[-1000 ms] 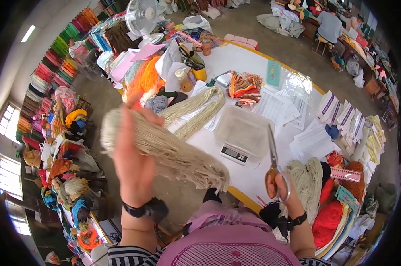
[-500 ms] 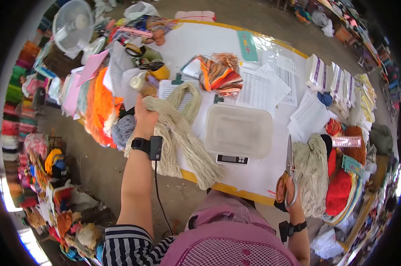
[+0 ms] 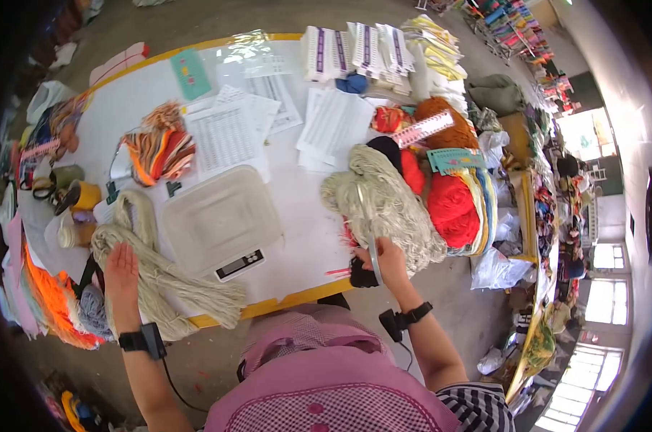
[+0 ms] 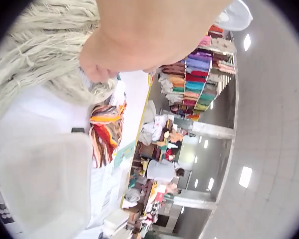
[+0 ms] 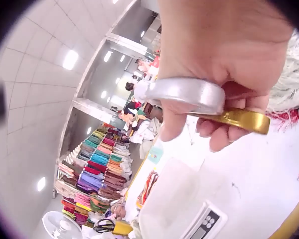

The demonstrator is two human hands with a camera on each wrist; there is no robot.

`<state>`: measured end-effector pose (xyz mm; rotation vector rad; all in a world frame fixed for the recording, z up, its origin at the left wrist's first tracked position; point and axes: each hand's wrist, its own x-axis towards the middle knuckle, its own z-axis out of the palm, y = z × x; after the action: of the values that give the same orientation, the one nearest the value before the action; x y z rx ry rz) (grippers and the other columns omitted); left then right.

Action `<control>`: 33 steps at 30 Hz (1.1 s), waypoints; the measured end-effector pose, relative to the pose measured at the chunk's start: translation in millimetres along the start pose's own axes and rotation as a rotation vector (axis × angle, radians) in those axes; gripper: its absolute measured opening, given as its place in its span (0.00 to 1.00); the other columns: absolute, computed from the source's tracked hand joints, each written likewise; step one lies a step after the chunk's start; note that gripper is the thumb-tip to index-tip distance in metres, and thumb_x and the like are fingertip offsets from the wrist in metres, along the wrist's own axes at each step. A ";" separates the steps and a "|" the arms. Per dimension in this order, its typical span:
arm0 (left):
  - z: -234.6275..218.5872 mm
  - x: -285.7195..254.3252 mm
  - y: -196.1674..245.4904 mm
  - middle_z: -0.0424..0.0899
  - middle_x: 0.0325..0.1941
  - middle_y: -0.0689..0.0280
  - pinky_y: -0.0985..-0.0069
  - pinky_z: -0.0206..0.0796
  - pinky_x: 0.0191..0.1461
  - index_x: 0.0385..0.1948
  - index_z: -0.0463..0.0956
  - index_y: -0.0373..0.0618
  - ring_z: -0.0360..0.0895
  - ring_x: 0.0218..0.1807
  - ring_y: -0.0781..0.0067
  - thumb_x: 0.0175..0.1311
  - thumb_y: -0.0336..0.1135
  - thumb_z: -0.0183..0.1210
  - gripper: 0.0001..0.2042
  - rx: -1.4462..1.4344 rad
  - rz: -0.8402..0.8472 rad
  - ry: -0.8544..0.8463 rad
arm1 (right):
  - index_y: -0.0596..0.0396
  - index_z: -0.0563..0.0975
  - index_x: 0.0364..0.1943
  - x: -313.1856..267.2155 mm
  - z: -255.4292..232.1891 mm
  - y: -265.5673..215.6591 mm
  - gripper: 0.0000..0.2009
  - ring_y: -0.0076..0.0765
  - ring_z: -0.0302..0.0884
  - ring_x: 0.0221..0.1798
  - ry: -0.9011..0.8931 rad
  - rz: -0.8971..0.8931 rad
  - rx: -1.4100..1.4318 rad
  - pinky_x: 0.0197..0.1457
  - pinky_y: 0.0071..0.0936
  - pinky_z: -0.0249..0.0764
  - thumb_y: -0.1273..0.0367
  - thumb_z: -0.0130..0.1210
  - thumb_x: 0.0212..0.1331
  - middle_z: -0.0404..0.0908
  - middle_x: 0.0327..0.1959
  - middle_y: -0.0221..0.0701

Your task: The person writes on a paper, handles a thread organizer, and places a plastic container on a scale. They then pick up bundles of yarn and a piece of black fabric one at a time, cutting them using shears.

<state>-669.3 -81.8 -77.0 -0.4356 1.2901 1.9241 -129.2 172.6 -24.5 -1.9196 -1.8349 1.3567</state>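
"Cream yarn (image 3: 174,284) lies by the left hand (image 3: 123,272). Is the hand gripping it?"

"No, its fingers look long and straight, close together. They seem to touch the yarn, not curl round it. The wrist view is poor there, so I can't be sure how hard they press."

"Why lay it like that?"

"Maybe flat fingers keep the soft strands from sliding. Its loose ends hang over the table (image 3: 264,308) edge, nearer the body than those fingers."

"And the right hand (image 3: 388,261)?"

"It holds the scissors (image 5: 187,87), with fingers curled round the handles. One loop is shiny silver, the other gold (image 5: 256,121). The hard blades point away from the body, maybe to keep them safe. I can't tell how far apart they are."

"What's beside that grip?"

"A pale heap (image 3: 405,216), all wavy and fluffy. Past it sits red wool (image 3: 452,205), round like a ball."

"And between the hands?"

"A cloudy tray (image 3: 221,216) with round corners. It sits on a scale (image 3: 239,265), maybe so its numbers can peek out."
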 end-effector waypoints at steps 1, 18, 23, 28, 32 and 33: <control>16.5 -14.0 -10.1 0.80 0.43 0.68 0.74 0.68 0.54 0.48 0.75 0.44 0.76 0.46 0.74 0.68 0.40 0.52 0.13 0.028 0.025 -0.059 | 0.59 0.75 0.34 10.8 -14.2 1.9 0.19 0.45 0.78 0.26 0.172 -0.069 -0.214 0.29 0.39 0.70 0.57 0.65 0.52 0.77 0.21 0.41; 252.7 -240.3 -262.2 0.82 0.37 0.66 0.78 0.70 0.48 0.41 0.77 0.42 0.78 0.40 0.77 0.68 0.33 0.52 0.08 0.687 -0.166 -0.363 | 0.60 0.71 0.43 264.6 -106.0 40.3 0.27 0.56 0.78 0.49 0.043 -0.348 -0.460 0.49 0.42 0.74 0.61 0.69 0.41 0.80 0.41 0.52; 283.4 -258.3 -260.2 0.82 0.39 0.66 0.78 0.68 0.50 0.42 0.76 0.41 0.76 0.40 0.78 0.68 0.33 0.52 0.08 0.823 -0.039 -0.482 | 0.60 0.74 0.44 242.6 -198.4 46.9 0.20 0.43 0.80 0.49 -0.292 -0.236 0.433 0.49 0.36 0.73 0.67 0.64 0.47 0.82 0.42 0.41; 328.7 -267.2 -279.6 0.81 0.41 0.66 0.78 0.67 0.52 0.44 0.77 0.40 0.76 0.44 0.79 0.68 0.30 0.52 0.08 0.831 0.090 -0.699 | 0.64 0.73 0.54 163.5 -291.8 12.2 0.25 0.47 0.78 0.53 -0.348 -0.467 0.856 0.58 0.37 0.75 0.72 0.50 0.46 0.79 0.52 0.45; 354.8 -274.3 -296.1 0.81 0.41 0.67 0.79 0.67 0.53 0.46 0.78 0.39 0.76 0.46 0.79 0.68 0.29 0.52 0.10 0.806 0.062 -0.936 | 0.65 0.71 0.57 80.0 -339.7 -62.5 0.30 0.48 0.78 0.55 -0.607 -0.438 1.123 0.62 0.43 0.73 0.70 0.45 0.43 0.78 0.54 0.46; 359.7 -278.8 -298.9 0.81 0.41 0.68 0.79 0.67 0.54 0.46 0.78 0.39 0.76 0.46 0.80 0.67 0.28 0.52 0.10 0.808 0.058 -0.985 | 0.65 0.72 0.57 66.5 -345.2 -72.1 0.29 0.48 0.78 0.54 -0.666 -0.406 1.193 0.62 0.43 0.72 0.69 0.46 0.44 0.78 0.53 0.47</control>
<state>-217.9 185.6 68.3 0.8579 1.2133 1.1769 43.0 403.4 189.6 -0.4994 -0.9506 2.2733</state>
